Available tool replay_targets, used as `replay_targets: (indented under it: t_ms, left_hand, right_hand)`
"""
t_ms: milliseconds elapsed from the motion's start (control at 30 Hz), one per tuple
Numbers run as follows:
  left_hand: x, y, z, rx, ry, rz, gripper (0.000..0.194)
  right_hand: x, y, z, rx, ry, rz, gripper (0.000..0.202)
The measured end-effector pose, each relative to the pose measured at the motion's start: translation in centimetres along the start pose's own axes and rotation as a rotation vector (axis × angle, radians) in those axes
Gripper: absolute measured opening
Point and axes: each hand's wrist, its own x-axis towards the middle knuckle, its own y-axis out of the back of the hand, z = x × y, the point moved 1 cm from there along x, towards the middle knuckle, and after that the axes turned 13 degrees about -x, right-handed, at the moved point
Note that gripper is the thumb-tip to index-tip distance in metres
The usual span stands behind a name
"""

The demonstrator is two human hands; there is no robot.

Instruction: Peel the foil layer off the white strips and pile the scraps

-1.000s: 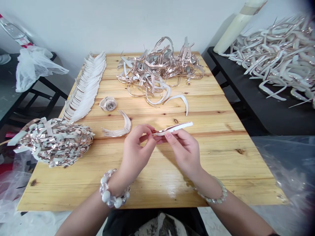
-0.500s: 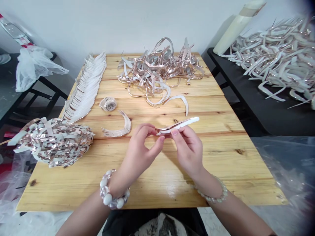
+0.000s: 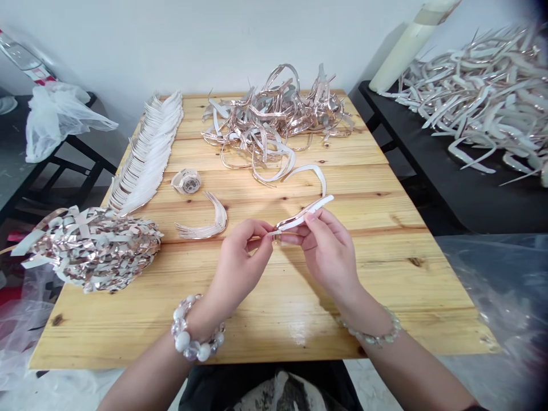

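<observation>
Between my hands is a folded white and rose-gold strip (image 3: 319, 205), its long end pointing up and right. My left hand (image 3: 242, 260) pinches its left tip between thumb and index finger. My right hand (image 3: 329, 254) grips the strip near its middle, thumb on top. Beyond my hands lies a curved white strip (image 3: 319, 174) on the wooden table (image 3: 406, 285). To the left, a small curved stack of strips (image 3: 214, 220) lies near a watch (image 3: 186, 181). A tangled heap of rose-gold and white strips (image 3: 274, 114) covers the table's back.
Overlapping white strips (image 3: 148, 148) form a long row at the back left. A crinkled rose-gold bundle (image 3: 98, 248) sits at the left edge. On the dark right table (image 3: 411, 154) are a strip pile (image 3: 496, 103) and a pale roll (image 3: 398, 54).
My left thumb has closed against the strip's left tip. The strip has shifted slightly left and tilts more steeply, and my right thumb has moved along it.
</observation>
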Motion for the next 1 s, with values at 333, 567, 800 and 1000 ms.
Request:
replay_targets:
  t_ms: [333, 567, 800, 1000]
  left_hand:
    - [0.0, -0.1, 0.5, -0.017, -0.005, -0.019, 0.012]
    - [-0.2, -0.1, 0.6, 0.046, -0.059, -0.036, 0.013]
    - [-0.4, -0.1, 0.9, 0.122, -0.090, -0.067, 0.013]
    - [-0.6, -0.2, 0.7, 0.103, -0.057, -0.073, 0.013]
  right_hand:
    - [0.4, 0.3, -0.6, 0.145, -0.092, 0.030, 0.014]
    - [0.9, 0.8, -0.4, 0.193, -0.117, 0.080, 0.014]
    - [1.5, 1.2, -0.2, 0.287, -0.179, 0.174, 0.012]
    - [2.1, 1.7, -0.3, 0.337, -0.243, 0.237, 0.020]
